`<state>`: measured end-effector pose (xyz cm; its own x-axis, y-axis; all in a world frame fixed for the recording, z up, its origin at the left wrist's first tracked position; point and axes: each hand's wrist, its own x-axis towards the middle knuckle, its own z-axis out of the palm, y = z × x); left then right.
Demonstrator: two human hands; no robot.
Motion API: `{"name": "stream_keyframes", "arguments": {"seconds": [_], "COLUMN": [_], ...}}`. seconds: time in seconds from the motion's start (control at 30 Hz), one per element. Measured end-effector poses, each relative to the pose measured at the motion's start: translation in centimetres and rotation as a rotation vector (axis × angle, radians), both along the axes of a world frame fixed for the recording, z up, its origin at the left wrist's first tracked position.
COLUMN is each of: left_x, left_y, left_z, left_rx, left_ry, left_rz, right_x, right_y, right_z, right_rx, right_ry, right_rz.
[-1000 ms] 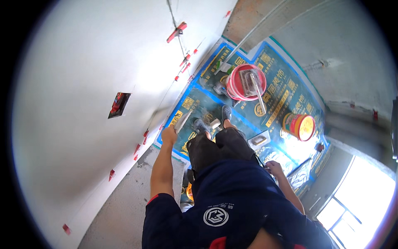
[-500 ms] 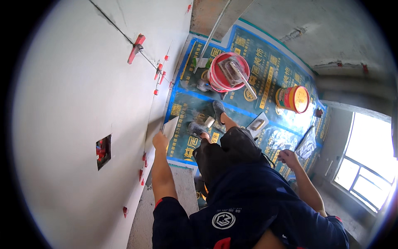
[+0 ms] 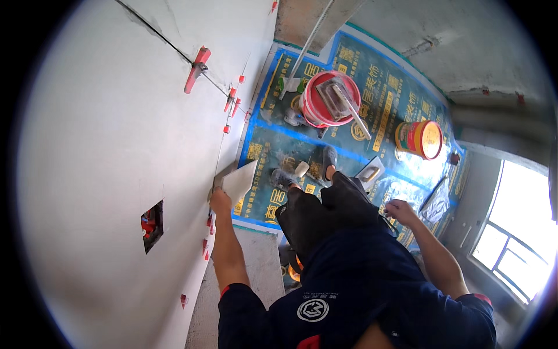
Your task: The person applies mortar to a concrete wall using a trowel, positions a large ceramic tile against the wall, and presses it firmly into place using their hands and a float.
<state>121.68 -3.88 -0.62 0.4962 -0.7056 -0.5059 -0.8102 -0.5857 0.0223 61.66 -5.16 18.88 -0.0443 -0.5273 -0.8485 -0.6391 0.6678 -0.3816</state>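
1. Gripping a pale blade point(image 3: 240, 180), the left hand point(image 3: 220, 200) is closed around its near end, just beside the wall point(image 3: 87, 145); its handle cannot be made out.
2. Curled loosely, the right hand point(image 3: 400, 211) hangs near the thigh, well apart from the blade; whether it holds something small cannot be told.
3. Red clips point(image 3: 197, 70) stand out from the wall ahead of and behind the left hand, and a box recess point(image 3: 152, 227) opens in the wall to its left.
4. Both shoes point(image 3: 283, 178) are on the covered floor point(image 3: 363, 64), a white roll point(image 3: 301, 169) lying between them.
5. A trowel point(image 3: 366, 168) lies on the floor, handle up, beyond the right knee.
6. Farther ahead, a float point(image 3: 332, 99) lies across the red bucket point(image 3: 306, 107), blocking part of its mouth, the handle overhanging the rim.
7. A long rod point(image 3: 305, 49) slants up behind that bucket.
8. To the right are a yellow bucket point(image 3: 403, 137), crumpled plastic point(image 3: 436, 203) and a bright window point(image 3: 514, 224).
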Motion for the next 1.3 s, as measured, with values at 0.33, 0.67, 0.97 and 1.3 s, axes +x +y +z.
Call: {"name": "stream_keyframes", "arguments": {"seconds": [0.33, 0.67, 0.97, 1.3], "left_x": [-0.3, -12.8, -31.2, -21.6], "left_y": [0.0, 3.9, 5.0, -15.3], "left_z": [0.0, 4.8, 19.7, 55.5], "left_rx": [0.108, 0.333, 0.347, -0.957], "left_ry": [-0.213, -0.186, -0.179, -1.039], "left_rz": [-0.076, 0.253, 0.714, 0.104], "right_x": [1.3, -2.3, -1.0, -12.3], "right_y": [-18.5, -28.9, -32.7, -40.6], "right_z": [-9.4, -29.8, -41.1, -5.9], "right_rx": [-0.19, -0.02, -0.565, -0.559], "right_ry": [-0.045, 0.355, -0.793, -0.277], "right_rz": [0.307, 0.566, 0.255, 0.686]}}
